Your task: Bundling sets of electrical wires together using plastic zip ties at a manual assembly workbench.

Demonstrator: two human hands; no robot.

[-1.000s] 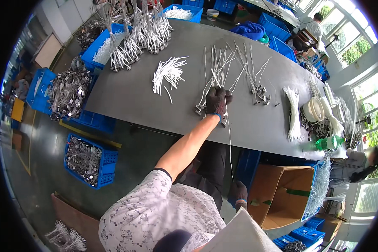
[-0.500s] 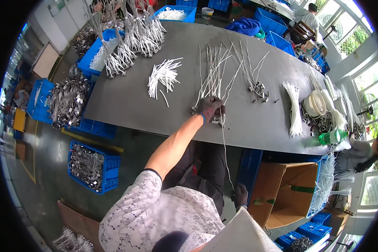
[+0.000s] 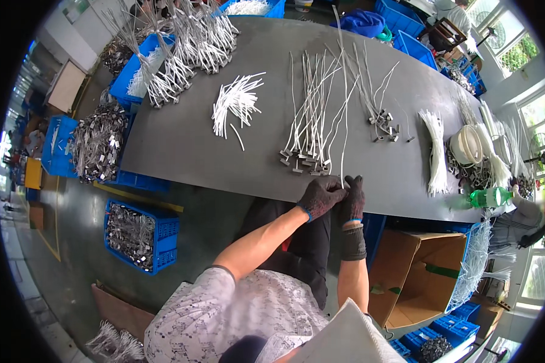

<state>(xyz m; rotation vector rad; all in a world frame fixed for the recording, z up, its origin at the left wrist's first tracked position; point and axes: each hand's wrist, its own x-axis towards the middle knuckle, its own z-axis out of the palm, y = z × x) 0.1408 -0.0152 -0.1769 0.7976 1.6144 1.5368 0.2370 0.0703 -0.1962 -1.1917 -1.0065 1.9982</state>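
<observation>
Grip: the left hand point(image 3: 321, 196) and the right hand point(image 3: 352, 199), both in dark work gloves, met at the near edge of the grey table point(image 3: 188, 139); their fingertips pinched the near end of one long white wire point(image 3: 343, 115).
Wire: it ran from the pinch away across the table to the far side, nearly straight, just right of the laid-out row.
Row: a fan of white wires with metal clips point(image 3: 312, 121) lay just beyond the hands, clip ends toward the near edge.
Further out: a smaller clipped group point(image 3: 378, 109) to the right, a loose white bundle point(image 3: 236, 100) to the left, and a tied white bundle point(image 3: 435, 145) far right.
Step, as judged: the single wire was being worked at its near end, probably being fitted or straightened.
Next move calls for: a steady two-handed pinch and setting the wire parallel beside the row without disturbing its neighbours.
</observation>
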